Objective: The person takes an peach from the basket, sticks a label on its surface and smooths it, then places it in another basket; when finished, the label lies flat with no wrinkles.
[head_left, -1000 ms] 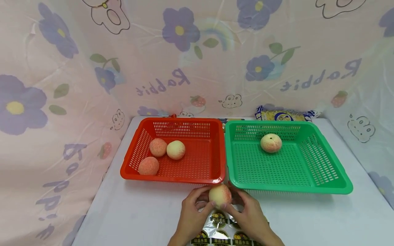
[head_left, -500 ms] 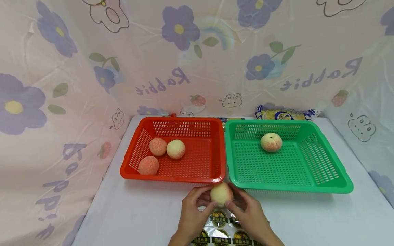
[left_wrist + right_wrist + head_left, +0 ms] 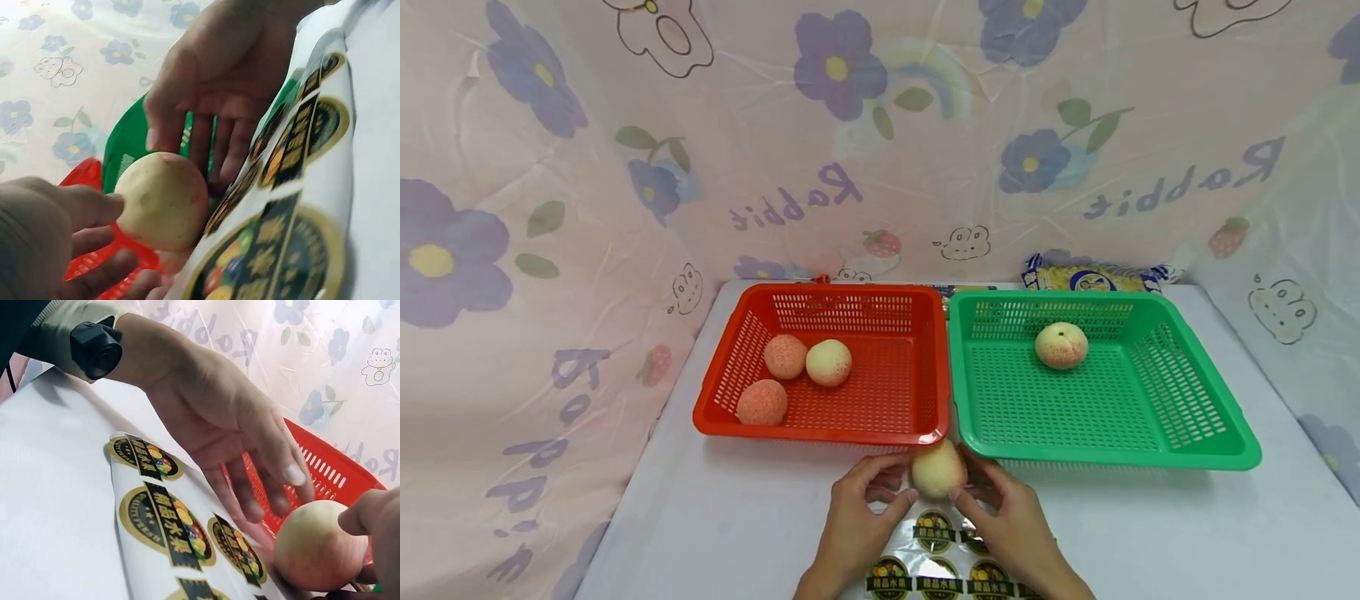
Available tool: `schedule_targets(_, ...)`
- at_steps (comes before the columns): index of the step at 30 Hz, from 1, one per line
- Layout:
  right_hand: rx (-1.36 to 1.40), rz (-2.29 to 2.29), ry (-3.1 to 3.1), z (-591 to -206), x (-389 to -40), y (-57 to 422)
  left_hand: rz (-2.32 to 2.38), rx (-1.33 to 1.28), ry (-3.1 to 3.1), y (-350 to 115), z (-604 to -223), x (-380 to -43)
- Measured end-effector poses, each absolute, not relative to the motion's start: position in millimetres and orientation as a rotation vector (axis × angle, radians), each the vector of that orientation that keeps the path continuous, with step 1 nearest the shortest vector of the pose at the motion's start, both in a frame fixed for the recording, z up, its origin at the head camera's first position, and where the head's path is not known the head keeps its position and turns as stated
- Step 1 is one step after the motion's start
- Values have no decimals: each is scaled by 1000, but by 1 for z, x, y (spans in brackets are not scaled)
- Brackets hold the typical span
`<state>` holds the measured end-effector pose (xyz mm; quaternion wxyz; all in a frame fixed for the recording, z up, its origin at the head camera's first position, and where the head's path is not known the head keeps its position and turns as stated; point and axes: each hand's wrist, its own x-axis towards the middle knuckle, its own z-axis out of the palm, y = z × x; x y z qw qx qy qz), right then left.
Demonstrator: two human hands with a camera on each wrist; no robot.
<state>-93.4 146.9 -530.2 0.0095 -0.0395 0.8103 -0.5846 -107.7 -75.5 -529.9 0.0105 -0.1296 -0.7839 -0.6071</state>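
Note:
A pale yellow peach (image 3: 938, 471) with a red blush sits between the two hands, just in front of where the baskets meet. My right hand (image 3: 1017, 523) holds it, with the thumb on its near side and the fingers round the far right side. The left hand (image 3: 852, 523) is spread beside it, fingers loosely bent; in the right wrist view these fingers stand a little off the peach (image 3: 320, 547). Under the wrists lies a shiny sheet of round black-and-gold fruit stickers (image 3: 934, 533).
Three peaches lie in the red basket (image 3: 820, 436) at left. One peach (image 3: 1062, 346) lies in the green basket (image 3: 1112, 459) at right. Behind the green basket is a yellow-and-blue packet (image 3: 1090, 279). A patterned curtain (image 3: 917, 183) closes off the back and sides.
The left hand has come away from the peach, moving slightly left, after both hands held it. The peach has turned, its red blush less in view, and the right hand keeps its hold.

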Motion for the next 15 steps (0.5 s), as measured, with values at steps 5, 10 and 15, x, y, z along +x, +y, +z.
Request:
schedule_targets(5,-156,-1807,2588,-531,-91,152,-1558,-701,-2658,-93,-524,-104)
schedule_targets(10,-107,-1820,2603,-530,-88,153,-1166,-941,-2769,-102,-522,-97)
schedule_targets(15,-130,-1733,2717,-529,-94,146,-936,-996,-2831,-102,-525,-95)
